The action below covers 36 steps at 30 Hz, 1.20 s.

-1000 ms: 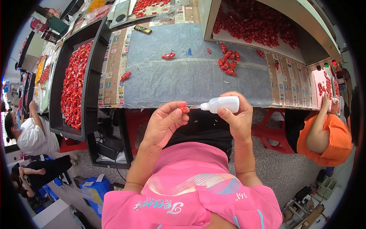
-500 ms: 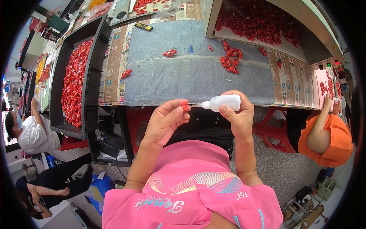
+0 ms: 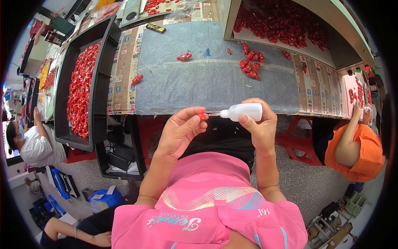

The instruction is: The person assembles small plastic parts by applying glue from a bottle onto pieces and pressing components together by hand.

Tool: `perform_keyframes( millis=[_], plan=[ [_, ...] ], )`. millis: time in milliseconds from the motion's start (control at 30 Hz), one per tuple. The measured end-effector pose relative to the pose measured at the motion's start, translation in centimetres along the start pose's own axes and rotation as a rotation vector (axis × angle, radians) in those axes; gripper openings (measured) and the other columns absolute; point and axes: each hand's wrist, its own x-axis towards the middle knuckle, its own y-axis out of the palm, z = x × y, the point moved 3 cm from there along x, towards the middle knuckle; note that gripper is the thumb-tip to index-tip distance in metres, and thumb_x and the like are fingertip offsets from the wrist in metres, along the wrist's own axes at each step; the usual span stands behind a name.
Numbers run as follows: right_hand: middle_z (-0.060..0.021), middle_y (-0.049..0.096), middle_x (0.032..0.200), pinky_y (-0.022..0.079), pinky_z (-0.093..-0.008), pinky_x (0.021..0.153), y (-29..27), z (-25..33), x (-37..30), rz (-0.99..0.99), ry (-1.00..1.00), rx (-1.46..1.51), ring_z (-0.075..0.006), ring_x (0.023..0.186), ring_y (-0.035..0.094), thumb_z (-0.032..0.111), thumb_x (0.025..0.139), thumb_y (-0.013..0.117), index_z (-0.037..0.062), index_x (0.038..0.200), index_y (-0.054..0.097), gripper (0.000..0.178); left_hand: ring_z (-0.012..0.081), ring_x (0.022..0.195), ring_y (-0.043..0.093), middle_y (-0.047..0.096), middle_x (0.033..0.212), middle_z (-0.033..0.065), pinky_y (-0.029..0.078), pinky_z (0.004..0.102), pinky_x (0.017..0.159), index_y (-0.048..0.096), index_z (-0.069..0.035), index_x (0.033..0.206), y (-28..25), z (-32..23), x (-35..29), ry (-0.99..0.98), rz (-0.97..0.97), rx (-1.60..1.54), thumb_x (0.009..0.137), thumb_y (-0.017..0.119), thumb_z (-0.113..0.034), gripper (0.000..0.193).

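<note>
Just beyond the table's near edge, my left hand (image 3: pixel 180 129) pinches a small red plastic piece (image 3: pixel 201 114) between thumb and fingers. My right hand (image 3: pixel 262 126) is wrapped round a white squeeze bottle (image 3: pixel 245 112), tipped on its side. The bottle's thin nozzle points left and ends at or very near the red piece; whether they touch I cannot tell. On the blue-grey mat (image 3: pixel 174 89) ahead lie a cluster of red pieces (image 3: pixel 251 65), a red piece (image 3: pixel 184 57) near the middle and another (image 3: pixel 137 79) at its left edge.
A black crate (image 3: pixel 99 83) full of red pieces stands at the left. At the far right is a lit box (image 3: pixel 228 20) holding more. A yellow-and-black lighter (image 3: pixel 156 28) lies at the back. Co-workers sit left and right; another person's arm (image 3: pixel 70 232) shows at lower left.
My hands, the bottle and the red piece have barely moved. The person behind at lower left has moved nearer to me.
</note>
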Motion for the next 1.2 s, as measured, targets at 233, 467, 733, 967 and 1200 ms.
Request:
perform_keyframes(
  millis=[233,467,733,967,1200],
  plan=[
    [-0.0041,0.063,0.09,0.049,-0.0229,0.07,-0.14,0.04,-0.06,0.001,-0.004,-0.011,-0.0097,0.081,0.06,0.017,0.074,0.079,-0.0003,0.1,0.06,0.037,0.0129,0.083,0.063,0.065,0.1,0.0083,0.053,0.0261,0.077,0.058,0.0,0.115,-0.19,0.09,0.04,-0.002,-0.002,0.0,0.09,0.059,-0.008,0.026],
    [-0.0038,0.062,0.09,0.049,-0.0231,0.07,-0.28,-0.06,-0.1,0.02,-0.016,-0.021,-0.01,0.082,0.059,0.016,0.074,0.079,-0.0002,0.099,0.06,0.035,0.0128,0.083,0.063,0.064,0.1,0.0087,0.053,0.026,0.076,0.057,0.0,0.115,-0.15,0.2,0.12,-0.009,-0.01,-0.009,0.09,0.057,-0.006,0.026],
    [-0.0026,0.061,0.09,0.048,-0.0225,0.07,-0.25,0.05,-0.37,0.018,-0.014,-0.07,-0.0092,0.082,0.059,0.016,0.074,0.078,-0.0003,0.099,0.061,0.034,0.0131,0.087,0.062,0.064,0.101,0.0072,0.052,0.0265,0.08,0.058,-0.001,0.114,-0.31,0.3,0.08,-0.001,0.012,0.012,0.09,0.059,-0.008,0.025],
    [-0.0041,0.062,0.09,0.048,-0.0228,0.07,-0.11,0.04,-0.23,0.0,-0.032,-0.032,-0.0093,0.082,0.059,0.016,0.075,0.078,-0.0005,0.099,0.061,0.034,0.0133,0.087,0.062,0.063,0.103,0.0079,0.052,0.0265,0.08,0.057,-0.001,0.111,-0.2,0.4,0.03,0.0,0.035,0.015,0.09,0.058,-0.008,0.023],
    [-0.0038,0.063,0.089,0.048,-0.0227,0.07,-0.27,-0.17,-0.34,0.008,-0.024,-0.053,-0.0095,0.081,0.059,0.017,0.074,0.079,-0.0005,0.099,0.06,0.035,0.0158,0.09,0.064,0.063,0.104,0.0101,0.053,0.0281,0.081,0.056,-0.002,0.109,-0.14,0.28,0.09,-0.002,0.046,0.003,0.09,0.058,-0.008,0.02]
  ],
)
